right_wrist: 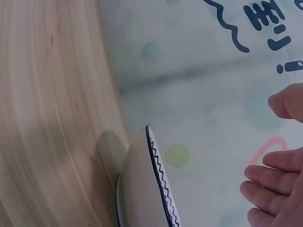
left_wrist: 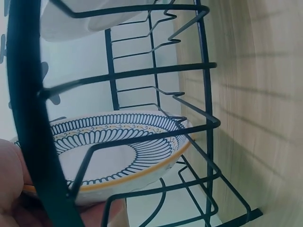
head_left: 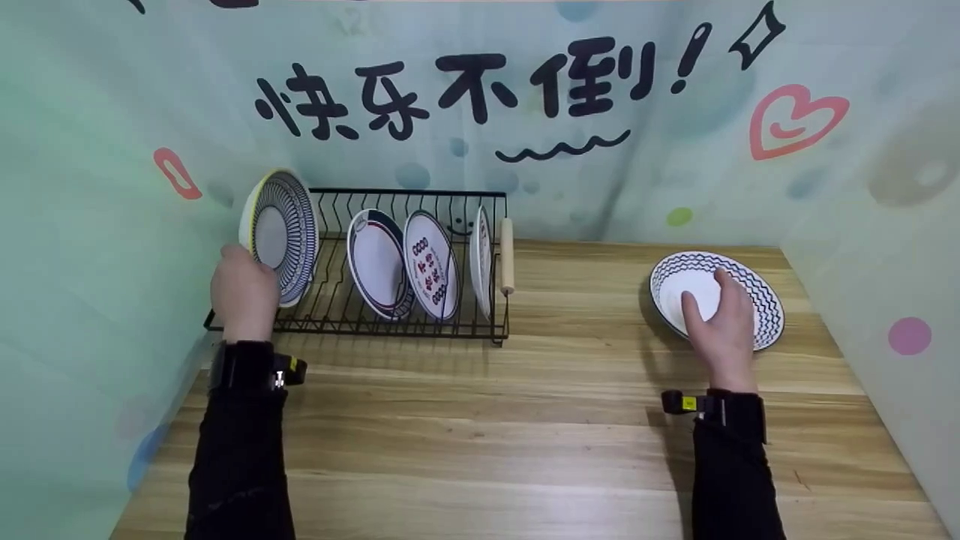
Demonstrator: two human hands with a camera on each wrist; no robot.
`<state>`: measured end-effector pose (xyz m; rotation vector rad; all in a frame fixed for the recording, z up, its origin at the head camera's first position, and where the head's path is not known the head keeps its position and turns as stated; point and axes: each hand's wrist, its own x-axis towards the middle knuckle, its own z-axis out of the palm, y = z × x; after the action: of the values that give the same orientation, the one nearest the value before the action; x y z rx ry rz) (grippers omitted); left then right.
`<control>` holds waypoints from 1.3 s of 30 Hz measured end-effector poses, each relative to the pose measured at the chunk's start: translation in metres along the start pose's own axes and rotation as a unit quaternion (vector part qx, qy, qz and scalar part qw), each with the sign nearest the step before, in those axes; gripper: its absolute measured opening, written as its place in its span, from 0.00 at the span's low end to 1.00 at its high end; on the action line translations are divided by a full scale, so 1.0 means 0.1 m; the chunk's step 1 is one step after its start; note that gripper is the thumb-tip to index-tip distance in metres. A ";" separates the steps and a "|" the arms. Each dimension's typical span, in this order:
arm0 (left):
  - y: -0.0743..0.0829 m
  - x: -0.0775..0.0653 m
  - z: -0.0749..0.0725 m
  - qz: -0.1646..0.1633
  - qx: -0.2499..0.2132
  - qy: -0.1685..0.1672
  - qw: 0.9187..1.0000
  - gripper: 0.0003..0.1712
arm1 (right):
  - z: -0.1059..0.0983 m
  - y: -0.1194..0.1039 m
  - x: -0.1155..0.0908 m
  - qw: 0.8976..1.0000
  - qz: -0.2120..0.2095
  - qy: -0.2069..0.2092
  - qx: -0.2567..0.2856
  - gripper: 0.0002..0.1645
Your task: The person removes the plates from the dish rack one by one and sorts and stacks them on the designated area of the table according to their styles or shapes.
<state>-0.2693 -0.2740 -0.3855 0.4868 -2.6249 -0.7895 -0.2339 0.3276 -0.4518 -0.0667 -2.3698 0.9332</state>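
At the left end of the black wire dish rack [head_left: 409,193], my left hand [head_left: 244,292] grips a deep bowl [head_left: 294,217] by its near left edge. The bowl leans on its side, with a yellow rim and a dark radiating pattern inside. Rack wires cross in front of this bowl [left_wrist: 123,132] in the left wrist view. On the right, my right hand [head_left: 724,326] hovers over a white bowl [head_left: 675,281] with a zigzag border, thumb and fingers spread. The right wrist view has a gap between the fingers [right_wrist: 272,179] and that bowl [right_wrist: 142,189].
Further right in the rack stand two patterned plates [head_left: 375,259] [head_left: 429,262] and another dish [head_left: 481,262] seen nearly edge-on. A wooden handle [head_left: 508,255] is on the rack's right end. Printed cloth walls [head_left: 570,187] border the wooden table [head_left: 480,435] at back and sides.
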 end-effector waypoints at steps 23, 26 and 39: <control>-0.09 -0.12 0.12 0.021 -0.029 0.071 0.997 0.13 | 0.21 -0.19 -0.03 0.996 -0.085 0.005 0.022 0.34; -0.10 -0.13 0.09 0.018 -0.038 0.076 0.996 0.13 | 0.22 -0.21 -0.03 0.996 -0.088 -0.001 0.019 0.34; 0.05 -0.20 -0.08 0.017 -0.105 0.144 0.984 0.17 | 0.26 -0.27 -0.06 0.994 -0.103 -0.009 0.026 0.35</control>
<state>-0.2499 -0.2651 -0.3808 0.4572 -2.2495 -0.8985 -0.2390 0.2896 -0.4524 0.2028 -2.3160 0.8976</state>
